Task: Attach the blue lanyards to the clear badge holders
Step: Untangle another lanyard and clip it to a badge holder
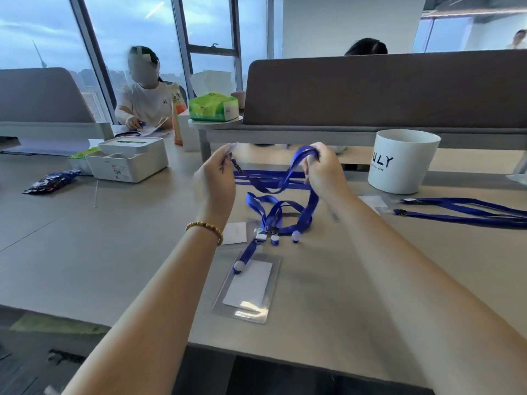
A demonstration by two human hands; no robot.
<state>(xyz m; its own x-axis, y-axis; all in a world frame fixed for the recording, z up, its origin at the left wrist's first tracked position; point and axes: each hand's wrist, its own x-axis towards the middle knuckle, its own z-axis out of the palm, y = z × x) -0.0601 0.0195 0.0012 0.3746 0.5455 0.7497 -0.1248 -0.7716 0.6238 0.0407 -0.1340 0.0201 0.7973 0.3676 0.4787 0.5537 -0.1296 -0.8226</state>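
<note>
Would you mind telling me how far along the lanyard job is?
Nothing is clearly finished. In hand: the left hand pinches a clip end and the right hand grips a blue lanyard. Left: the badge holders near the table's edge and two more lanyards on the right.

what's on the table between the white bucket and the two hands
Head view: blue lanyard straps run between the hands; the table toward the white bucket looks bare.

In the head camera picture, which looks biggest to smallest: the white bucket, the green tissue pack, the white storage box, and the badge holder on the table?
1. white bucket
2. white storage box
3. badge holder, nearer the camera, so unsure against the box
4. green tissue pack, farther away
</note>
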